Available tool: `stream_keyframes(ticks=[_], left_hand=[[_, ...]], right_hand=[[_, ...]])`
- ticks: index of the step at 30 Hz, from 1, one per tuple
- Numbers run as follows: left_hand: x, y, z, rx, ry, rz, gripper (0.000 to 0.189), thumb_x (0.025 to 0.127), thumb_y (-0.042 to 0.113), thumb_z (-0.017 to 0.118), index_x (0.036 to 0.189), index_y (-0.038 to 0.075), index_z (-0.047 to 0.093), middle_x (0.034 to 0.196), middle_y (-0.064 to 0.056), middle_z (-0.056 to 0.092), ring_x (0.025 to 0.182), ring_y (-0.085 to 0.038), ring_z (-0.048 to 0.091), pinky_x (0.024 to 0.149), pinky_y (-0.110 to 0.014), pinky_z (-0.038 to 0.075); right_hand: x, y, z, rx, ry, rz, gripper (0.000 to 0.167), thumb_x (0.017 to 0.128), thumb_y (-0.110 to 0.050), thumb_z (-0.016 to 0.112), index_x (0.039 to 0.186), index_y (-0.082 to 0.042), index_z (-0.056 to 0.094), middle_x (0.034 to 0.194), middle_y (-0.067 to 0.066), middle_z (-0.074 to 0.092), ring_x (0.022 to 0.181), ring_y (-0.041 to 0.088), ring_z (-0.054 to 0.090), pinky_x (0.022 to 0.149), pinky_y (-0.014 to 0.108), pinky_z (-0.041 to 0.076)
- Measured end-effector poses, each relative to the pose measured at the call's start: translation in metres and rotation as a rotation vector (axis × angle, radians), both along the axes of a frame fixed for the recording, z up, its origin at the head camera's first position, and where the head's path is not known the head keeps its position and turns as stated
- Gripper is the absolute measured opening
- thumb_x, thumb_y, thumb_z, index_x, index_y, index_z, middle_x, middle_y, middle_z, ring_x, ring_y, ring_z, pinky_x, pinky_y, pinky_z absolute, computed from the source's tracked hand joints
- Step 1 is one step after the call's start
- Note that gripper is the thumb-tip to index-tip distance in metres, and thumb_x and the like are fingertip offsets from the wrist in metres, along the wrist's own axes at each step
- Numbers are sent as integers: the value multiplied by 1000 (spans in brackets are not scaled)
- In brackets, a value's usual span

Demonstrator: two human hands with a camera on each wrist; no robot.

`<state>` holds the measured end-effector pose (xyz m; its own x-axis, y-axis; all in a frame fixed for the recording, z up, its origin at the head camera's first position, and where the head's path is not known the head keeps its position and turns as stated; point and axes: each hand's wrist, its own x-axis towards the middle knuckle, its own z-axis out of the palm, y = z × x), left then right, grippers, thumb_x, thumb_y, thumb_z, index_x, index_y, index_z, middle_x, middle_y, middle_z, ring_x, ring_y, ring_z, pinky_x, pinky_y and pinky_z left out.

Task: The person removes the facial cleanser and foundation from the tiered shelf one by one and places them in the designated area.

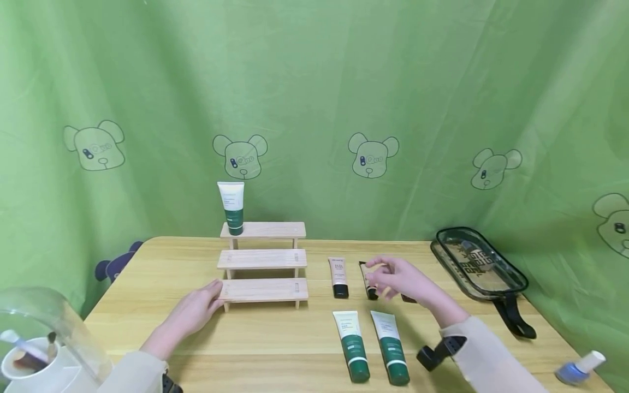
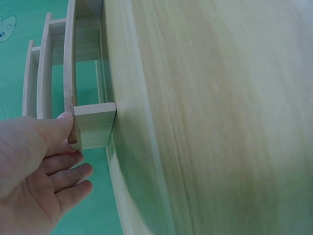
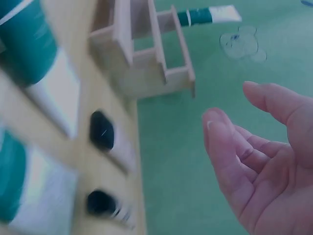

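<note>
My left hand (image 1: 199, 307) pinches the left end of the lowest step of a three-step wooden display stand (image 1: 262, 291); the left wrist view shows the thumb (image 2: 63, 125) on the board's edge. A white-and-green tube (image 1: 233, 207) stands on its cap at the left of the top step. Over the table my right hand (image 1: 400, 278) holds nothing, thumb and fingers apart in the right wrist view. Beneath it in the head view lies a small black-capped tube (image 1: 368, 281), partly covered. A pink BB tube (image 1: 338, 277) lies to its left.
Two more green-and-white tubes, a left one (image 1: 351, 346) and a right one (image 1: 390, 347), lie nearer me. A clear zip pouch (image 1: 479, 262) is at the right, with blue nail polish (image 1: 580, 367) at the front right. A white brush holder (image 1: 49, 371) stands front left.
</note>
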<state>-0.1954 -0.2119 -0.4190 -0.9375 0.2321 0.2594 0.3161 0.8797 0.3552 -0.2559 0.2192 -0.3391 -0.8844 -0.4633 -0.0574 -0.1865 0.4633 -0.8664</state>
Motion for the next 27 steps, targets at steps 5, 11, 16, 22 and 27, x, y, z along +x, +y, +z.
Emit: stream_keyframes(ticks=[5, 11, 16, 22, 27], left_hand=[[0, 0, -1, 0, 5, -3, 42, 90, 13, 58, 125, -10, 50, 127, -28, 47, 114, -42, 47, 96, -52, 38], [-1, -1, -2, 2, 17, -6, 41, 90, 11, 59, 123, -11, 51, 126, -29, 49, 113, -42, 48, 95, -52, 39], [-1, -1, -2, -3, 15, -5, 40, 90, 11, 60, 123, -10, 52, 125, -29, 49, 113, -42, 49, 95, -51, 39], [0, -1, 0, 1, 5, -4, 41, 90, 11, 59, 123, -10, 51, 126, -29, 48, 113, -43, 48, 96, -52, 39], [0, 0, 1, 0, 2, -3, 42, 90, 11, 59, 124, -11, 51, 126, -28, 48, 114, -42, 48, 96, -51, 38]], right_hand=[[-11, -33, 17, 12, 36, 34, 50, 86, -20, 65, 125, 5, 45, 83, 11, 62, 74, 33, 60, 60, 39, 56], [-23, -75, 37, 6, 87, 83, 44, 86, -14, 64, 123, 4, 48, 88, 14, 62, 75, 32, 61, 62, 39, 57], [-36, -109, 47, 2, 119, 96, 43, 85, -14, 65, 121, 2, 49, 92, 16, 62, 74, 27, 62, 61, 35, 57], [-45, -149, 58, -17, 157, 114, 41, 85, -15, 67, 119, 2, 52, 91, 12, 60, 74, 23, 60, 61, 36, 57], [-52, -178, 63, -50, 169, 119, 38, 84, -15, 67, 116, -1, 54, 93, 11, 60, 78, 22, 60, 61, 33, 56]])
